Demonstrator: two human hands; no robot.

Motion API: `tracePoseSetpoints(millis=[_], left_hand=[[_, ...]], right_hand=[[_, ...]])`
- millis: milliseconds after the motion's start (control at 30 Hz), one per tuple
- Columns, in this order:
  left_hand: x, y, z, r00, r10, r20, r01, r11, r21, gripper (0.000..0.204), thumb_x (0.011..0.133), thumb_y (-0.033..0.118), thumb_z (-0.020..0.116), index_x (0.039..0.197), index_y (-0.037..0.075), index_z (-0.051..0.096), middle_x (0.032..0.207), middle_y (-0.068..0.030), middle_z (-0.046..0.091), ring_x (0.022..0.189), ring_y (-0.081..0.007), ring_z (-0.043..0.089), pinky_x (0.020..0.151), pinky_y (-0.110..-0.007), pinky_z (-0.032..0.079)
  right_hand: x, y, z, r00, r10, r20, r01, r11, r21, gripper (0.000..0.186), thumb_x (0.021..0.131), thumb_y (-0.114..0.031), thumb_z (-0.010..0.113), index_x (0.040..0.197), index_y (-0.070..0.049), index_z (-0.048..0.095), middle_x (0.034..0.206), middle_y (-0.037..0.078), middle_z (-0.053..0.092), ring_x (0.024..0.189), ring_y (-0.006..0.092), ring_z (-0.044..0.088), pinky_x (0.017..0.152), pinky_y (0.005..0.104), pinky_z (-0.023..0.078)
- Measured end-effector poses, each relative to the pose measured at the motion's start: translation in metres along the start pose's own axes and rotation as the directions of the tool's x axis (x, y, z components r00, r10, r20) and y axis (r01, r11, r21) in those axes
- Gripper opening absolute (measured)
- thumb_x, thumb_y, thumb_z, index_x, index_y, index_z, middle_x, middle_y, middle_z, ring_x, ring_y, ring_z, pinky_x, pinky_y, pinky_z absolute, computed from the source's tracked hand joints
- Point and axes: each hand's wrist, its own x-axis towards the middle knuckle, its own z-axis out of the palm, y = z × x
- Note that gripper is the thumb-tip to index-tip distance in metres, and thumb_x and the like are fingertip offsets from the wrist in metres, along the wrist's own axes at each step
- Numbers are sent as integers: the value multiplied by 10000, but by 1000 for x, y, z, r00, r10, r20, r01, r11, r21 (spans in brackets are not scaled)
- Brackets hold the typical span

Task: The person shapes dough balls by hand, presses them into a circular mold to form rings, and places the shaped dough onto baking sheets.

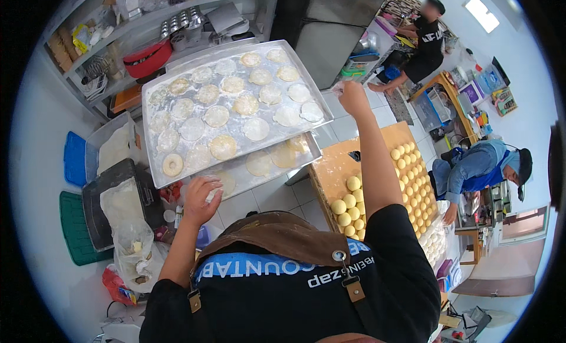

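In front of me a large metal tray [256, 129], dusted with white flour, bears several flat, round dough pieces [223, 147]. It overlaps a second tray [268, 176] below, which also bears flat rounds. My left hand [201, 199] is at the near edge of the trays, beside the upper one's near-left corner. Its fingers are bent and floury, the thumb apart from them. Out past the right edge of the upper tray, my right hand [354, 99] is raised with the arm stretched forward. Its fingers are closed around a small whitish bit, too small to make out.
To the right, a wooden table [333, 160] holds several rows of yellow dough balls [354, 206]. A person [480, 169] in blue bends near its far side; another person [424, 39] in black is at the back. Left are shelves [147, 24] and a dark bin [115, 195].
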Motion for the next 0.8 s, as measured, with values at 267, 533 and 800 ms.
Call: tracePoseSetpoints(millis=[267, 533, 800], left_hand=[[0, -33, -17, 997, -49, -56, 51, 998, 41, 167, 707, 50, 677, 862, 84, 626, 936, -76, 644, 861, -271, 597, 751, -364, 455], [-4, -44, -29, 990, -114, -79, 119, 991, 65, 185, 707, 45, 668, 882, 65, 612, 962, -98, 639, 880, -285, 592, 765, -378, 451], [-24, -43, -38, 979, -195, -54, 200, 971, 132, 173, 718, 52, 660, 880, 58, 602, 977, -108, 637, 901, -295, 587, 778, -391, 444]], right_hand=[[53, 22, 41, 984, -66, 165, 66, 998, 5, 113, 693, -42, 608, 781, -28, 678, 769, 197, 646, 765, 361, 632, 677, 414, 503], [116, 18, 72, 993, 6, 118, 17, 981, -193, 154, 708, -26, 547, 788, -48, 676, 800, 192, 650, 796, 358, 634, 726, 427, 501], [156, -16, 82, 999, 1, 34, 4, 989, -148, 235, 743, -44, 516, 924, -82, 661, 946, 209, 636, 872, 382, 606, 787, 434, 488]])
